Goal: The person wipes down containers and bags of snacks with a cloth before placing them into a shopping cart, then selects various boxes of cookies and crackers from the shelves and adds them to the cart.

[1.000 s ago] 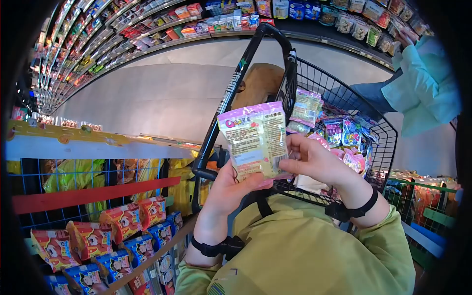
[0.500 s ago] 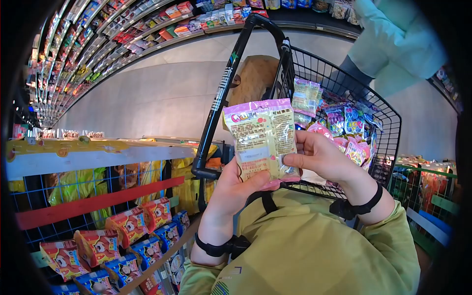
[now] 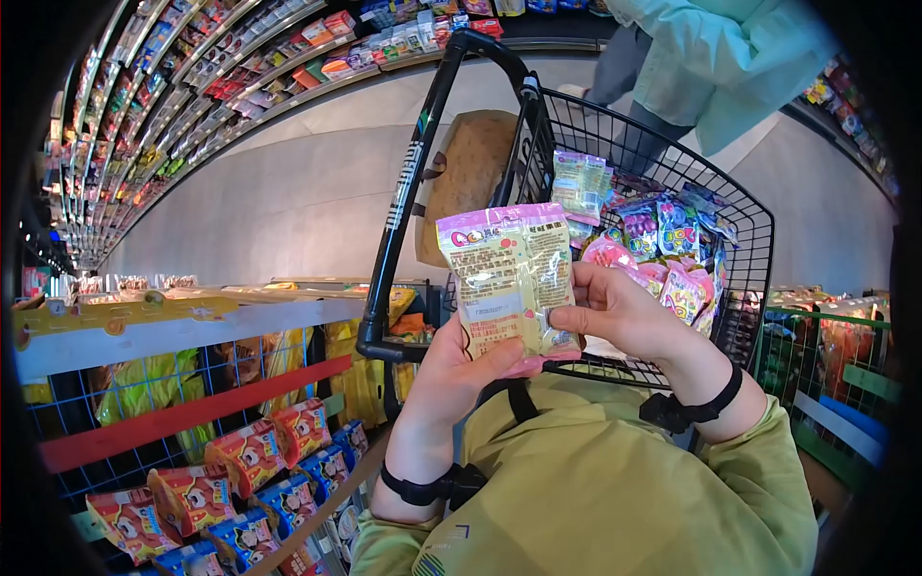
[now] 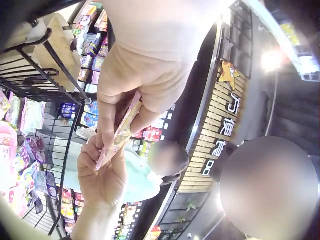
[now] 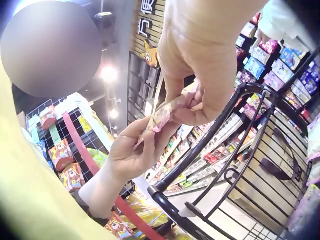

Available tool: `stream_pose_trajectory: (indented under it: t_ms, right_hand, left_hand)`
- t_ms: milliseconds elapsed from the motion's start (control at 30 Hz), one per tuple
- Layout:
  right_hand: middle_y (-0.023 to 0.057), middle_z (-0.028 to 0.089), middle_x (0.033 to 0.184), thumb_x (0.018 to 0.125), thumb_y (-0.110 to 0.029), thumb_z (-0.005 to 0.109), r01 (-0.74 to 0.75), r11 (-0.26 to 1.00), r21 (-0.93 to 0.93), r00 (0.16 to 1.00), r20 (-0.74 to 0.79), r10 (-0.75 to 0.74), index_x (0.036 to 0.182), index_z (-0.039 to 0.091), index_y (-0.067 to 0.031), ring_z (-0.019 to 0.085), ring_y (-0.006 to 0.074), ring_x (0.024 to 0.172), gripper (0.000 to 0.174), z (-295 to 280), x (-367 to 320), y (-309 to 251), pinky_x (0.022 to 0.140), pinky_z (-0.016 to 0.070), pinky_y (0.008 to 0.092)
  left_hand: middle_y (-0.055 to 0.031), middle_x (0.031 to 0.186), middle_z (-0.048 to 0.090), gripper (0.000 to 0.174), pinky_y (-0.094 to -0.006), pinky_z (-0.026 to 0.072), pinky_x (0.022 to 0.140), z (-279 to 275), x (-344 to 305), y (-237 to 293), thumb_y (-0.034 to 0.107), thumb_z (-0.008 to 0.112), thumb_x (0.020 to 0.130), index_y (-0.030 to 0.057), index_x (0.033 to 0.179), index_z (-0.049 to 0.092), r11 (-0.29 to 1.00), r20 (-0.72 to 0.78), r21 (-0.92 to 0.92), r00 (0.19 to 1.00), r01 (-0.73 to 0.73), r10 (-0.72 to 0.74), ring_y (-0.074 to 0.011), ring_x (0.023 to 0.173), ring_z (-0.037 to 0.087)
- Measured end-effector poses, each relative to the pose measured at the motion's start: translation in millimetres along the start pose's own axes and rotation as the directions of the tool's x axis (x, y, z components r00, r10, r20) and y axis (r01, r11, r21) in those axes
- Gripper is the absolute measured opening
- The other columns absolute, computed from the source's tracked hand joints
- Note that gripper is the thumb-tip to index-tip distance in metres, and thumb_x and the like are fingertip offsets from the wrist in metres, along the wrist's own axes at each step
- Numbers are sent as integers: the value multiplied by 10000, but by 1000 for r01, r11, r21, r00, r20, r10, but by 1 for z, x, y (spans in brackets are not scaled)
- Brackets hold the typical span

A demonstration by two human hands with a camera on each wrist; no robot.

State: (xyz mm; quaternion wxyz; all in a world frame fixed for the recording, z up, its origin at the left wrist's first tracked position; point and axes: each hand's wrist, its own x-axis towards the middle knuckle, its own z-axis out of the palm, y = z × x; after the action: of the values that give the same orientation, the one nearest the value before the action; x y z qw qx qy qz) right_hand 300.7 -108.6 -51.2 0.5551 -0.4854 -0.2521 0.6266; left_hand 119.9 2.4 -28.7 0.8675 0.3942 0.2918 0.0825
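Note:
A pink and pale-yellow candy bag (image 3: 509, 278) is held up in front of my chest, its printed back side facing me. My left hand (image 3: 454, 360) grips its lower left corner, with the thumb lying across the front. At the lower right edge my right hand (image 3: 619, 309) pinches it between thumb and fingers. Seen edge-on in the left wrist view, the candy bag (image 4: 122, 131) is thin, with both hands on it. Just beyond stands a black wire shopping cart (image 3: 759, 288) holding several colourful candy bags (image 3: 663, 230).
A brown paper bag (image 3: 471, 173) sits beside the cart behind its black handle (image 3: 408, 182). To the left, a wire rack (image 3: 72, 384) carries red snack bags (image 3: 245, 451) and blue ones. Beyond the cart a person in a mint-green jacket (image 3: 720, 67) stands near the stocked shelves.
The person in the mint-green jacket has moved leftward past the cart's far side. Both hands keep hold of the candy bag, which has shifted slightly right since a second ago.

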Motion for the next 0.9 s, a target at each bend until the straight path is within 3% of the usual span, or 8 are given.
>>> stream_pose_trajectory:
  t_ms: [100, 233, 300, 400, 567, 733, 833, 900]
  right_hand:
    - [32, 628, 981, 873, -181, 649, -6, 1000, -20, 1000, -9, 6, 1166, 513, 9, 575, 77, 814, 375, -6, -2, 2, 622, 459, 220]
    - [28, 624, 935, 882, -189, 634, -22, 1000, -2, 998, -63, 22, 1140, 527, -2, 567, 68, 772, 336, -16, -3, 10, 580, 449, 213]
    - [15, 600, 802, 884, -215, 628, -101, 991, 87, 989, -95, 110, 1043, 546, -17, 553, 69, 658, 267, -31, 0, 25, 541, 437, 213]
    - [-7, 591, 798, 880, -217, 623, -324, 944, 56, 921, -210, 328, 1034, 543, -38, 551, 79, 663, 249, -57, 3, 40, 536, 433, 209]
    - [0, 554, 672, 849, -219, 642, -383, 877, 291, 835, -297, 463, 905, 572, -58, 541, 100, 557, 185, -97, 18, 86, 473, 414, 233]
    - [32, 607, 750, 808, -98, 600, -220, 942, 255, 849, -426, 314, 939, 622, -32, 558, 125, 622, 148, -156, 62, 109, 528, 437, 276]
    - [56, 627, 800, 800, -92, 601, -200, 931, 304, 844, -429, 322, 976, 621, -8, 572, 139, 659, 196, -190, 92, 111, 562, 451, 286]
    - [78, 632, 824, 788, -78, 611, -48, 978, 201, 730, -662, 171, 1013, 612, 21, 591, 150, 675, 245, -199, 115, 114, 571, 462, 287]
  left_hand:
    - [-174, 1218, 549, 518, -400, 556, 809, 2, 5, -4, 28, 587, 855, -7, 1322, 364, 999, -7, 25, 1000, 23, -23, -285, 1042, 603]
    - [-147, 1211, 556, 472, -389, 557, 801, 8, 18, -10, 66, 573, 877, 16, 1306, 382, 995, -15, 46, 996, 87, -86, -263, 1065, 596]
    - [-100, 1121, 580, 434, -312, 550, 743, 13, 30, -16, 114, 569, 898, 37, 1276, 372, 967, -192, 175, 970, 183, -149, -177, 926, 626]
    - [-60, 1039, 591, 392, -307, 557, 699, -8, 56, -49, 142, 557, 912, 50, 1262, 408, 920, -251, 247, 937, 304, -242, -137, 828, 606]
    - [-43, 892, 579, 333, -268, 540, 656, -15, 115, -74, 124, 546, 906, 30, 1218, 474, 864, -247, 312, 912, 395, -328, -123, 736, 579]
    - [-24, 846, 579, 245, -253, 529, 649, -20, 206, -95, 111, 544, 899, 43, 1135, 540, 797, -300, 465, 916, 385, -267, -108, 724, 569]
    - [-18, 859, 582, 188, -273, 530, 677, -20, 254, -103, 103, 534, 901, 62, 1084, 554, 890, -387, 251, 882, 380, -268, -103, 726, 551]
    - [-35, 902, 582, 206, -273, 524, 735, -19, 275, -109, 86, 528, 904, 62, 1109, 537, 935, -400, 134, 881, 330, -253, -111, 764, 553]
